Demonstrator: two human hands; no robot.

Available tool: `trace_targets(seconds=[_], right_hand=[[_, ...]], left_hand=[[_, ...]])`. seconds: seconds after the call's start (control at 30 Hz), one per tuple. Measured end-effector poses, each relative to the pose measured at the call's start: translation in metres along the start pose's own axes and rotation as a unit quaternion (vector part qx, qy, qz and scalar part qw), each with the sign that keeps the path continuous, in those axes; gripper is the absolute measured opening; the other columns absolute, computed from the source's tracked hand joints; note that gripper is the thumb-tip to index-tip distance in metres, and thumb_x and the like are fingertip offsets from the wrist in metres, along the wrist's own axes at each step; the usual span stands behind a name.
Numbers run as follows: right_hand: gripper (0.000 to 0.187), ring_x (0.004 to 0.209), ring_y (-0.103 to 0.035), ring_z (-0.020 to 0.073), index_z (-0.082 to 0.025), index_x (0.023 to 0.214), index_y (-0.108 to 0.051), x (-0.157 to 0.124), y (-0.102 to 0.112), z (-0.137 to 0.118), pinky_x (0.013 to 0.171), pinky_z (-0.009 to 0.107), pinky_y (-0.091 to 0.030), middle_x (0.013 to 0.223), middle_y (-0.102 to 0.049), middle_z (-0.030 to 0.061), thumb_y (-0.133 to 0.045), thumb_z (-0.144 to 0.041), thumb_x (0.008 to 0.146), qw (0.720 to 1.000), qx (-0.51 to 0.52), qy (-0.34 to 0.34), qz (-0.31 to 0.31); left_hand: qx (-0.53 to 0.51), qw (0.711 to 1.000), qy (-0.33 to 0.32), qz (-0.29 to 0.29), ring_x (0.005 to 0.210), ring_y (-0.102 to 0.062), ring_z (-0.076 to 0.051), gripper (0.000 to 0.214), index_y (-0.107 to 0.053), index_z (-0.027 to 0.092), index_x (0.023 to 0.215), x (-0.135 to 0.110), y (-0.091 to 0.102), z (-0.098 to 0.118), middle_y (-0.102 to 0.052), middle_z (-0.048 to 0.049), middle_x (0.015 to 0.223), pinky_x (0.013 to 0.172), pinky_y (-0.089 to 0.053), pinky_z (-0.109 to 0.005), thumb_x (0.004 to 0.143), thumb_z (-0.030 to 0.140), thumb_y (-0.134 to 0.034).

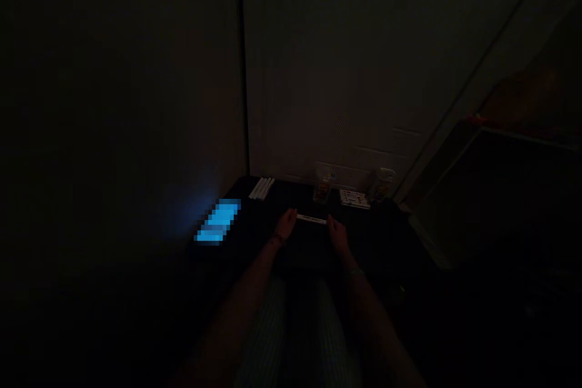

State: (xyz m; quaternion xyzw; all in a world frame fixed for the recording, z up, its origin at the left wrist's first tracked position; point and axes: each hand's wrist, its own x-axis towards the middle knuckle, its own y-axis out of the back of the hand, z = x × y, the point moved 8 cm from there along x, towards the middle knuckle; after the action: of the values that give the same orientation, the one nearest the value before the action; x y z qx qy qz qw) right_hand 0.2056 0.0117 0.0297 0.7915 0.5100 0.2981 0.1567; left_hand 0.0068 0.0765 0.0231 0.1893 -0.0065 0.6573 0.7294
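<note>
In the dim light, my left hand (285,224) is closed on the left end of a slim white marker (311,219) with dark print along its side. My right hand (337,234) is closed around the other end, so the marker lies level between the two. Both hands are low over the dark table (300,254); whether they rest on it is too dark to tell. Beyond my left hand, several similar white markers (262,188) lie side by side. Behind my right hand is a flat group of white printed items (355,199), their kind unclear.
At the back of the table stand a clear container (322,188) with reddish contents and another clear container (382,184). A glowing blue screen (218,222), pixelated, lies at the left edge. A pale wall (327,73) rises behind; a dark framed object (500,188) is at right.
</note>
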Motion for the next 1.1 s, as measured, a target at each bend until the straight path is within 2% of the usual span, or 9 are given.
trace_targets(seconds=[0.17,0.37,0.77,1.1], right_hand=[[0.05,0.067,-0.054,0.0131,-0.018,0.08,-0.059,0.0012,-0.0029,0.0023,0.059,0.02,-0.036,0.075,-0.062,0.0039,-0.021,-0.05,0.083,1.0,-0.015,0.003,-0.006],[0.045,0.073,-0.055,0.0141,-0.019,0.086,-0.056,0.0019,-0.0077,0.0055,0.065,0.022,-0.037,0.081,-0.061,0.0044,-0.019,-0.045,0.085,0.998,-0.055,0.018,-0.011],[0.048,0.072,-0.055,0.0152,-0.018,0.088,-0.059,0.0005,-0.0063,0.004,0.064,0.024,-0.038,0.081,-0.061,0.0058,-0.02,-0.047,0.085,0.999,-0.035,0.001,-0.012],[0.054,0.069,-0.055,0.0152,-0.018,0.081,-0.062,0.0018,-0.0072,0.006,0.061,0.022,-0.036,0.076,-0.063,0.006,-0.021,-0.053,0.083,0.999,-0.021,-0.02,-0.027]], left_hand=[[0.006,1.0,0.011,-0.014,0.053,-0.037,-0.008,0.033,-0.045,0.017,0.066,-0.0022,-0.0003,0.0042,-0.041,0.0045,0.056,0.053,-0.03,-0.02,0.076,0.047,-0.035],[0.016,1.0,-0.009,-0.007,0.057,-0.039,-0.009,0.031,-0.045,0.017,0.067,-0.0009,0.0001,0.0034,-0.043,0.0036,0.059,0.055,-0.031,-0.02,0.077,0.045,-0.035],[0.014,1.0,-0.01,0.009,0.052,-0.037,-0.008,0.032,-0.044,0.018,0.064,-0.0001,0.0018,0.0006,-0.041,0.0039,0.056,0.052,-0.031,-0.021,0.077,0.046,-0.036],[0.007,1.0,-0.016,0.007,0.054,-0.036,-0.008,0.03,-0.044,0.016,0.066,-0.0003,0.0027,0.0055,-0.039,0.0037,0.057,0.052,-0.031,-0.021,0.077,0.043,-0.037]])
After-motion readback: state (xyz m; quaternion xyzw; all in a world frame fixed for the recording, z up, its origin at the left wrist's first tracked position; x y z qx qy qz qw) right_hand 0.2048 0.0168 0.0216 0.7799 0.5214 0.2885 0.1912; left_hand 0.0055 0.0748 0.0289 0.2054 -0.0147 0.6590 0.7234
